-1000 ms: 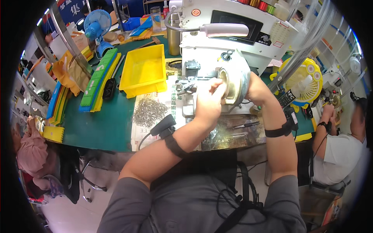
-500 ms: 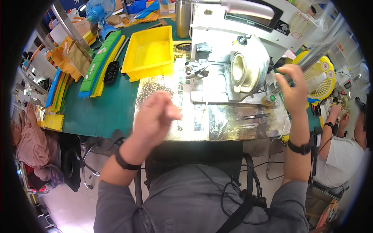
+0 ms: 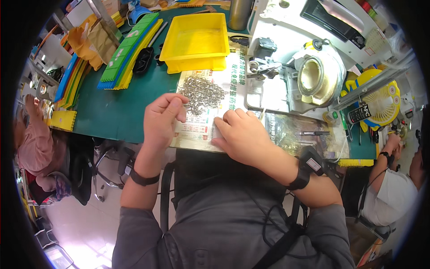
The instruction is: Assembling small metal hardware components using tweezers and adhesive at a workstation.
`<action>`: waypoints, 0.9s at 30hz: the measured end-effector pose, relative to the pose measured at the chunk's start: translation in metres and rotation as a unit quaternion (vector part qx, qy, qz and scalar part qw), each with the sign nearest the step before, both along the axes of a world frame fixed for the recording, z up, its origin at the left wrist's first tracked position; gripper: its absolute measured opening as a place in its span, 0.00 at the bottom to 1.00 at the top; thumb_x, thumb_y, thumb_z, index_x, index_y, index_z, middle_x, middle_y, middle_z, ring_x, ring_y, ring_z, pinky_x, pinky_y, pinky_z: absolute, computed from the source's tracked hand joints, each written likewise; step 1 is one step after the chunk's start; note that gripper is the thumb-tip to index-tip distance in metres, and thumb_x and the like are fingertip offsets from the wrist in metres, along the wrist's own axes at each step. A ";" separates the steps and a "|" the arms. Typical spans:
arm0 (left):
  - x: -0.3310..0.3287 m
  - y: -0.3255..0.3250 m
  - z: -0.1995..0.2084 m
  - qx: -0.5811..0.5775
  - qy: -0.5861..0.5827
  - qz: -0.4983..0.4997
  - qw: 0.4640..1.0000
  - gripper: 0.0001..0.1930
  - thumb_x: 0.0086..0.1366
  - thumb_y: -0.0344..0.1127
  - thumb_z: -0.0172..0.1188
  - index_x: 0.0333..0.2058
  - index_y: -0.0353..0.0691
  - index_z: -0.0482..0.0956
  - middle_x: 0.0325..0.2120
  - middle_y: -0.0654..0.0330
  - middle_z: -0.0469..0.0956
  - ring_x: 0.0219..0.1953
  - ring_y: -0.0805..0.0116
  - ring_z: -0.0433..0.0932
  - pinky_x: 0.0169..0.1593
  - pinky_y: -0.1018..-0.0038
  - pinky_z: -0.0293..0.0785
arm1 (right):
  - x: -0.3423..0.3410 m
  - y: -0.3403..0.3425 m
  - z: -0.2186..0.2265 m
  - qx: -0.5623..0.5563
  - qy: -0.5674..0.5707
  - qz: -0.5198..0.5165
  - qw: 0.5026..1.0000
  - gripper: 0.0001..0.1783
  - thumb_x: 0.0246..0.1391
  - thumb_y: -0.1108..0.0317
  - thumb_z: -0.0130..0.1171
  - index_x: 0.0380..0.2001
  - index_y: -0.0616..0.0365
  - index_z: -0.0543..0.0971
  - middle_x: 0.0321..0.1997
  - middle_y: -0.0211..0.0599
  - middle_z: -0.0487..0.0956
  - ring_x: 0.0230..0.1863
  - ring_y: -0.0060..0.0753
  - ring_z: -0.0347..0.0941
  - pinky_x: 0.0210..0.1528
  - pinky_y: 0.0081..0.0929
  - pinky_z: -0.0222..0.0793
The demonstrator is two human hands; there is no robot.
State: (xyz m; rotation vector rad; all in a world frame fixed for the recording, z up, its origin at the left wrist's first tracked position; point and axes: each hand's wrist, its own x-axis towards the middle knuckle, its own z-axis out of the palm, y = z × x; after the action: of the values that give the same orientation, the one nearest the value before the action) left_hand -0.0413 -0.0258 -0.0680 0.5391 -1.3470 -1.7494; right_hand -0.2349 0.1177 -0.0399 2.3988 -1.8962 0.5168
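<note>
bright light falls on the dark green, flat surface [image 3: 130, 105], partly covered by a white printed paper sheet [image 3: 199, 130]. your loose heap of small, silvery metal pieces [image 3: 200, 93] lies on that sheet, just in front of the yellow, rectangular plastic tray [image 3: 195, 62]. your left hand [image 3: 161, 119] is narrow, thumb and fingers drawn together at the heap's near left side; you cannot tell from this view whether a piece sits in that pinch. your right hand [image 3: 246, 136] is loosely bent over the sheet, thumb a little apart from the forefinger, its palm side hidden, so whether it holds anything cannot be told.

the heap has no rim around it, so a careless sweep of either hand could scatter pieces, and some might roll off the near edge into your lap. a tight pinch could well pick up two tangled pieces at once. to the right, the round, gold-coloured metal bowl [image 3: 310, 77] stands well apart; pieces dropped on the way there could be lost beside the slim, dark tweezer-like tool [image 3: 313, 133].
</note>
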 end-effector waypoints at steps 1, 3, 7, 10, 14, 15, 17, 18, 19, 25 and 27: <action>0.002 0.002 -0.003 -0.007 -0.064 0.016 0.998 0.09 0.74 0.33 0.56 0.41 0.33 0.82 0.21 0.66 0.75 0.23 0.82 0.69 0.29 0.83 0.65 | 0.001 -0.002 -0.002 0.002 0.002 0.004 1.000 0.23 0.50 0.56 0.69 0.45 0.56 0.79 0.36 0.33 0.76 0.39 0.39 0.73 0.41 0.38 0.67; 0.006 0.004 -0.004 0.007 -0.099 0.025 0.995 0.09 0.73 0.32 0.57 0.40 0.34 0.83 0.21 0.68 0.75 0.22 0.86 0.66 0.26 0.85 0.61 | -0.001 0.003 -0.005 0.009 0.001 0.025 1.000 0.24 0.50 0.55 0.69 0.47 0.56 0.79 0.35 0.33 0.75 0.37 0.39 0.72 0.38 0.38 0.65; 0.007 0.009 0.002 -0.044 -0.111 0.000 0.993 0.09 0.73 0.31 0.55 0.41 0.31 0.80 0.23 0.64 0.76 0.22 0.81 0.68 0.22 0.83 0.60 | -0.006 0.032 -0.009 -0.004 -0.030 0.054 0.998 0.24 0.48 0.58 0.71 0.47 0.55 0.80 0.33 0.31 0.74 0.34 0.37 0.71 0.35 0.36 0.63; 0.004 0.014 0.011 -0.081 -0.142 -0.013 0.986 0.08 0.72 0.30 0.57 0.41 0.32 0.81 0.24 0.65 0.77 0.23 0.83 0.68 0.23 0.83 0.60 | -0.012 0.043 -0.022 -0.054 -0.023 0.076 0.995 0.20 0.44 0.67 0.73 0.43 0.53 0.82 0.27 0.27 0.73 0.27 0.33 0.69 0.29 0.32 0.59; 0.002 0.022 0.012 -0.098 -0.180 0.000 0.979 0.06 0.67 0.30 0.62 0.38 0.34 0.83 0.31 0.64 0.81 0.33 0.78 0.76 0.39 0.79 0.73 | -0.025 0.053 -0.018 -0.080 -0.056 0.094 0.991 0.13 0.47 0.66 0.71 0.37 0.54 0.83 0.26 0.28 0.71 0.28 0.34 0.70 0.30 0.33 0.63; 0.000 0.026 0.015 -0.102 -0.180 -0.001 0.978 0.06 0.67 0.30 0.62 0.38 0.34 0.83 0.31 0.64 0.81 0.33 0.78 0.76 0.39 0.79 0.73 | -0.029 0.052 -0.011 -0.090 -0.154 0.069 0.982 0.10 0.46 0.69 0.72 0.33 0.54 0.83 0.25 0.29 0.73 0.27 0.34 0.71 0.29 0.33 0.64; -0.012 0.039 0.026 -0.320 -0.166 -0.029 0.932 0.06 0.66 0.31 0.64 0.39 0.35 0.83 0.34 0.62 0.83 0.36 0.76 0.78 0.41 0.75 0.75 | -0.034 0.050 0.006 -0.103 -0.249 0.039 0.962 0.08 0.44 0.72 0.74 0.29 0.55 0.84 0.24 0.30 0.74 0.27 0.34 0.72 0.28 0.33 0.65; -0.018 0.046 0.032 -0.324 -0.166 -0.032 0.931 0.06 0.66 0.31 0.64 0.39 0.35 0.83 0.34 0.62 0.83 0.36 0.76 0.78 0.41 0.75 0.75 | -0.035 0.047 0.018 -0.094 -0.295 0.011 0.951 0.08 0.43 0.74 0.75 0.28 0.56 0.84 0.24 0.31 0.75 0.27 0.33 0.73 0.27 0.32 0.65; -0.028 0.052 0.040 -0.316 -0.136 -0.085 0.935 0.07 0.66 0.31 0.64 0.41 0.35 0.82 0.35 0.61 0.83 0.38 0.76 0.79 0.42 0.74 0.76 | -0.036 0.044 0.028 -0.088 -0.338 -0.017 0.937 0.08 0.42 0.75 0.76 0.27 0.56 0.85 0.25 0.32 0.77 0.27 0.33 0.73 0.27 0.31 0.66; -0.057 0.062 0.042 -0.076 -0.064 -0.246 0.964 0.09 0.69 0.30 0.62 0.44 0.32 0.79 0.37 0.59 0.83 0.40 0.73 0.81 0.47 0.74 0.77 | -0.042 0.043 0.039 -0.146 -0.406 0.021 0.902 0.08 0.46 0.76 0.74 0.31 0.56 0.86 0.25 0.31 0.77 0.27 0.28 0.73 0.28 0.25 0.67; -0.061 0.058 0.038 -0.023 -0.044 -0.273 0.961 0.08 0.70 0.30 0.61 0.43 0.32 0.79 0.37 0.59 0.82 0.40 0.72 0.81 0.48 0.74 0.77 | -0.046 0.042 0.038 -0.166 -0.402 0.033 0.900 0.09 0.45 0.76 0.75 0.33 0.55 0.87 0.25 0.31 0.77 0.27 0.28 0.73 0.28 0.25 0.67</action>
State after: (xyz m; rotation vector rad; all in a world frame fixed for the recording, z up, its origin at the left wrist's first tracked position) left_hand -0.1023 0.0320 -0.0296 0.2270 -1.7088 -2.1402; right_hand -0.2809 0.1602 -0.0016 2.1755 -1.7014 1.8981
